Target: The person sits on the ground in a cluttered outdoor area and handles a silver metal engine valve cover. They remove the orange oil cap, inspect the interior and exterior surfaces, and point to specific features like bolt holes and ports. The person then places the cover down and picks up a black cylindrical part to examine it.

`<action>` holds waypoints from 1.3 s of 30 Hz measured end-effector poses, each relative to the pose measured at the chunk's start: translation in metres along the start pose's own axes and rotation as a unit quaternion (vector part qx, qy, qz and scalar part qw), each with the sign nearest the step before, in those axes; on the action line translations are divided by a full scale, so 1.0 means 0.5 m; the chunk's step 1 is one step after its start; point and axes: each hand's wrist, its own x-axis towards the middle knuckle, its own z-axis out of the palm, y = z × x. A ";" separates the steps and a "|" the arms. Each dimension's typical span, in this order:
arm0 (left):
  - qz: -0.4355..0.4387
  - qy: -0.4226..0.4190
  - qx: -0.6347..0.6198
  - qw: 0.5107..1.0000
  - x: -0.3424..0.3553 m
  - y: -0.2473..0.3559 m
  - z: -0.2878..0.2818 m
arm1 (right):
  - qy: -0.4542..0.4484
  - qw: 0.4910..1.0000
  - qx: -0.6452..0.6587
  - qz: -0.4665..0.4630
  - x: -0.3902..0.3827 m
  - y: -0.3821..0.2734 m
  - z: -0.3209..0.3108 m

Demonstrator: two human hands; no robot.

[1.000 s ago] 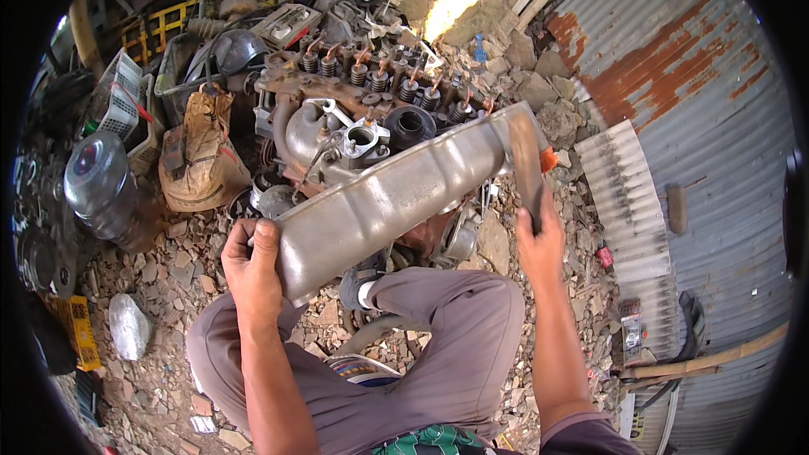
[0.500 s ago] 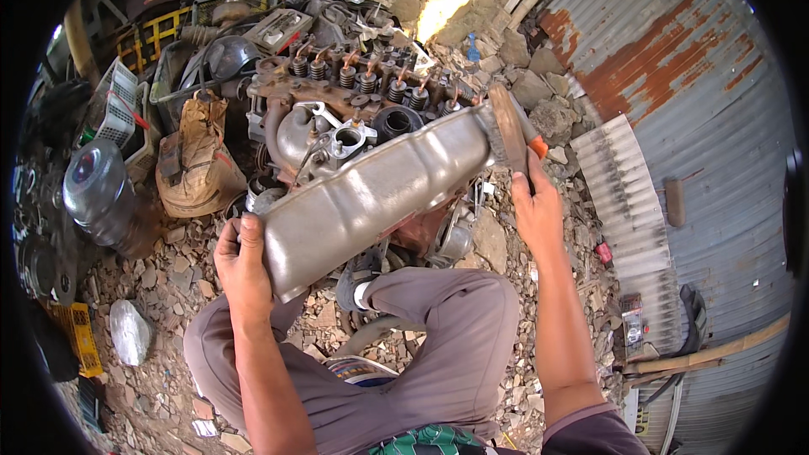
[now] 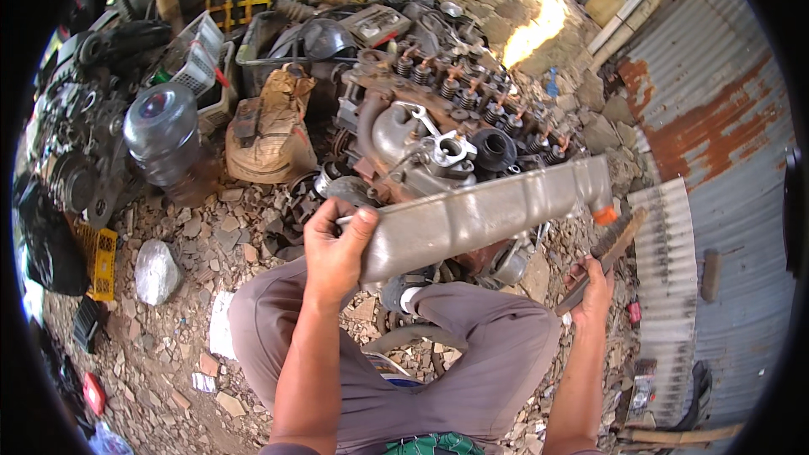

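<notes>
My left hand (image 3: 335, 254) grips the near left end of a long grey metal valve cover (image 3: 484, 217), thumb on top. The cover is held up over my knees, its far end raised toward the right. In my right hand (image 3: 593, 288) is a wire brush (image 3: 620, 244) with a worn wooden back, slanting up to the right, just below the cover's right end and apart from it. An orange piece (image 3: 605, 216) shows between brush and cover; what it belongs to is hidden. Behind the cover stands an engine block (image 3: 396, 93) with rusty metal and a row of valve springs (image 3: 469, 93).
Left of the engine are a brown paper sack (image 3: 270, 139), a large clear water jug (image 3: 164, 139), a grey basket (image 3: 195, 52) and piled parts. A yellow crate (image 3: 103, 261) lies farther left. Broken stone covers the ground (image 3: 198, 337). Corrugated sheet metal (image 3: 742, 227) stands at right.
The brush has come off the cover's right end and down toward my right knee, its tilt changed. The cover now lies flatter. The whole view has shifted, with the scene farther right.
</notes>
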 end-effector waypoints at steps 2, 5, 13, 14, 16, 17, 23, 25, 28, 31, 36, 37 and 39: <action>0.011 -0.021 0.002 1.000 0.001 -0.010 0.000 | -0.008 0.993 0.113 0.023 0.029 0.023 0.015; 0.022 -0.018 -0.014 1.000 -0.001 -0.016 0.005 | 0.002 0.977 0.212 0.035 0.059 0.028 0.043; 0.096 -0.024 0.024 0.995 0.003 -0.049 -0.004 | -0.021 0.962 0.268 0.054 0.101 0.010 0.040; 0.111 -0.032 0.040 0.992 0.002 -0.043 -0.004 | -0.019 0.966 0.254 0.035 0.094 0.004 0.036; 0.096 -0.030 -0.006 0.995 0.002 -0.039 0.001 | -0.010 0.974 0.225 -0.004 0.093 -0.002 0.016; 0.070 -0.018 -0.038 0.997 -0.001 -0.027 0.006 | 0.001 0.978 0.204 -0.052 0.076 -0.026 0.035; -0.059 0.014 -0.257 0.964 0.007 -0.001 -0.021 | -0.113 0.933 0.275 -0.203 0.090 -0.229 0.050; -0.133 0.034 -0.256 0.957 0.016 0.030 -0.022 | -0.184 0.920 0.258 -0.230 0.090 -0.293 0.071; -0.188 0.047 -0.289 0.937 0.021 0.075 -0.022 | -0.190 0.927 0.207 -0.248 0.101 -0.361 0.125; -0.168 0.070 -0.288 0.940 0.028 0.047 -0.061 | -0.134 0.946 0.137 -0.262 0.094 -0.397 0.224; -0.081 0.068 -0.247 0.963 0.083 0.036 -0.088 | -0.146 0.961 0.025 -0.235 0.122 -0.445 0.381; -0.102 0.073 -0.288 0.950 0.121 0.019 -0.090 | -0.132 0.960 0.013 -0.246 0.139 -0.455 0.410; -0.139 0.113 -0.319 0.931 0.187 0.007 -0.084 | -0.134 0.966 -0.043 -0.217 0.214 -0.476 0.452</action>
